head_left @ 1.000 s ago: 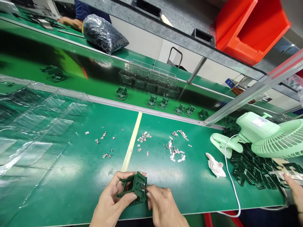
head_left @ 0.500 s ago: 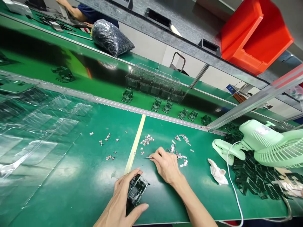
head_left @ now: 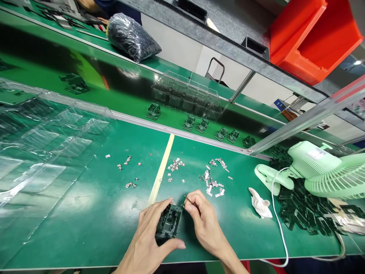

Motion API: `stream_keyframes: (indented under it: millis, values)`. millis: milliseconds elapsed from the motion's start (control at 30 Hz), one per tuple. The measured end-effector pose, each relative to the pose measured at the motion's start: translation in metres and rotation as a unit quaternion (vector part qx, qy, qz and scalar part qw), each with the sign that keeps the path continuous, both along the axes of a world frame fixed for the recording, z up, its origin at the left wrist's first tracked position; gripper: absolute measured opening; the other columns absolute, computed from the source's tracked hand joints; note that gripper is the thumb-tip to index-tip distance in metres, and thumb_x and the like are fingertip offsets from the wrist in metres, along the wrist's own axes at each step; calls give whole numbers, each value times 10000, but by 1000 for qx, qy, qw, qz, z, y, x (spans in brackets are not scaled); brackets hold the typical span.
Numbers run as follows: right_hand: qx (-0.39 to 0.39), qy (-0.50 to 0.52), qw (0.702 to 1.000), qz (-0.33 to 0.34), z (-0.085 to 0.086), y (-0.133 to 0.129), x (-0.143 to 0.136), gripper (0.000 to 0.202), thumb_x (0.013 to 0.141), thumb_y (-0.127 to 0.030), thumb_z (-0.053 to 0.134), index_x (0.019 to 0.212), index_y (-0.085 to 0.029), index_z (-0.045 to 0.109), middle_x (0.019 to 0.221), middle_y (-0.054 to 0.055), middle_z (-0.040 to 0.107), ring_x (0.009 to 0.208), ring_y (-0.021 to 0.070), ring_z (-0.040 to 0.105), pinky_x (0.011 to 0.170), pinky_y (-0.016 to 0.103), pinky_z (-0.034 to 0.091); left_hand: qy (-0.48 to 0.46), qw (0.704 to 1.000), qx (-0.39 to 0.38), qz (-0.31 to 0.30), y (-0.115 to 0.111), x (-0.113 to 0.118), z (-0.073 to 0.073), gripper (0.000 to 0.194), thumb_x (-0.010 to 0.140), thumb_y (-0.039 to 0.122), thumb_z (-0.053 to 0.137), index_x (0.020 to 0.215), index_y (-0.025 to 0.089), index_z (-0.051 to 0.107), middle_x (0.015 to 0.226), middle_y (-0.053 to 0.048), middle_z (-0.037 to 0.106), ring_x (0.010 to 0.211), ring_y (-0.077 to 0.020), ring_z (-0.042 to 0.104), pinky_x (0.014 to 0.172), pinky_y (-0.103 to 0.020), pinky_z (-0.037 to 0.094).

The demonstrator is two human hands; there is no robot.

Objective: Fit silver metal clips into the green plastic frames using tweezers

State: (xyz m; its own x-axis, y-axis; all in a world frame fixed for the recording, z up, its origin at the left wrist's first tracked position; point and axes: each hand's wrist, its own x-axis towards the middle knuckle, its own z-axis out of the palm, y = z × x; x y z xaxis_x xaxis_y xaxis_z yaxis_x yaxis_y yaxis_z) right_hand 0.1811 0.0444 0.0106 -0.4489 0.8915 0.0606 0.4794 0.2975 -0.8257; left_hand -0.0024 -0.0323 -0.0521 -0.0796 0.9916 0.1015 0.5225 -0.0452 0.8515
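Observation:
My left hand [head_left: 152, 232] is wrapped round a black plastic housing [head_left: 170, 220], its open, ribbed side turned up, close to the table's front edge. Just right of it, my right hand [head_left: 203, 220] is closed in a pinch. A small, thin metal piece [head_left: 187, 199] pokes out from those fingertips, beside the housing's upper right corner; its exact shape is too small to tell. Beyond the hands lie a cluster of small metal clips [head_left: 176, 164] and a looser spread of flat metal strips [head_left: 209, 182].
Clear plastic trays [head_left: 42, 152] cover the left side. Yellow tape [head_left: 161, 169] crosses the green table. On the right are a white cloth [head_left: 260, 203], a green clip fan [head_left: 316, 167] with its cord, and piled black parts [head_left: 302, 209]. Several housings [head_left: 189, 122] line the back ledge.
My right hand has moved from near the metal pieces back towards me, to the housing's side. The housing, in my left hand, has turned slightly more upright.

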Motion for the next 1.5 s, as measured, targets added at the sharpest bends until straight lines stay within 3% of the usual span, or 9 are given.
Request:
stream_keyframes:
  millis: [133, 267, 400, 533, 667, 800, 833, 967, 1500]
  values:
    - [-107, 113, 987, -30, 12, -22, 1, 281, 1105, -337, 452, 849, -228, 489, 919, -2, 495, 834, 154, 493, 765, 272, 407, 76, 991, 99, -43, 3, -2, 9, 987, 732, 517, 907, 1556, 297, 410, 1487, -134, 582, 1391, -398, 507, 1107, -540, 424]
    - [-148, 154, 977, 16, 18, -34, -1, 315, 1072, -415, 529, 828, -214, 517, 854, -9, 498, 777, 147, 469, 721, 281, 373, 25, 974, 211, -76, 1, -8, 27, 265, 962, 209, 700, 1213, 277, 651, 1227, -71, 688, 1345, -304, 507, 1084, -445, 392]
    - [-284, 232, 930, 10, 16, -42, -3, 390, 939, -498, 741, 763, -192, 575, 627, -66, 443, 562, 89, 341, 549, 251, 289, -36, 963, 207, -167, -2, -14, 44, 233, 967, 27, 579, 978, 254, 630, 973, -41, 690, 1199, -244, 567, 1026, -383, 457]
    - [-378, 232, 896, 20, 15, -47, 1, 367, 849, -462, 835, 754, -185, 614, 547, -82, 445, 455, 60, 309, 451, 237, 223, -64, 965, 177, -183, -6, -18, 50, 160, 1039, 187, 574, 911, 259, 638, 856, -25, 671, 1053, -226, 608, 1006, -387, 482]
    - [-272, 122, 953, 45, 22, -52, 7, 270, 909, -367, 770, 769, -198, 612, 711, -32, 541, 618, 104, 431, 577, 249, 331, -69, 972, 152, -164, -11, -19, 42, 76, 978, 242, 685, 926, 296, 698, 961, -44, 701, 1158, -283, 623, 1012, -451, 528]
    - [-99, 57, 993, 4, 20, -47, 8, 133, 1051, -284, 541, 944, -227, 595, 925, 23, 604, 797, 160, 554, 735, 291, 450, -37, 997, 52, -36, -7, -10, 20, 966, 667, 338, 964, 1492, 335, 462, 1519, -128, 536, 1448, -404, 474, 1133, -607, 489]
    - [-62, 46, 997, -12, 17, -45, 8, 127, 1065, -264, 495, 985, -227, 586, 993, 39, 598, 825, 163, 567, 751, 298, 461, -26, 999, 31, -28, -5, -6, 16, 1034, 680, 347, 952, 1546, 340, 388, 1561, -133, 500, 1465, -403, 466, 1144, -614, 482]
    - [0, 2, 999, -38, 8, -37, 7, 147, 1076, -231, 440, 1004, -229, 568, 1116, 66, 563, 853, 162, 593, 713, 293, 466, -12, 997, -3, -71, 0, 4, 12, 732, 881, 264, 758, 1512, 395, 411, 1464, -71, 560, 1350, -290, 607, 1091, -469, 566]
    - [59, -147, 987, -7, 15, -38, 9, 117, 1077, -194, 415, 1059, -254, 514, 1033, 24, 629, 803, 179, 668, 703, 307, 470, 32, 991, 18, -131, -5, 2, 20, 808, 860, 87, 623, 1558, 352, 315, 1433, -92, 503, 1367, -257, 581, 1119, -409, 552]
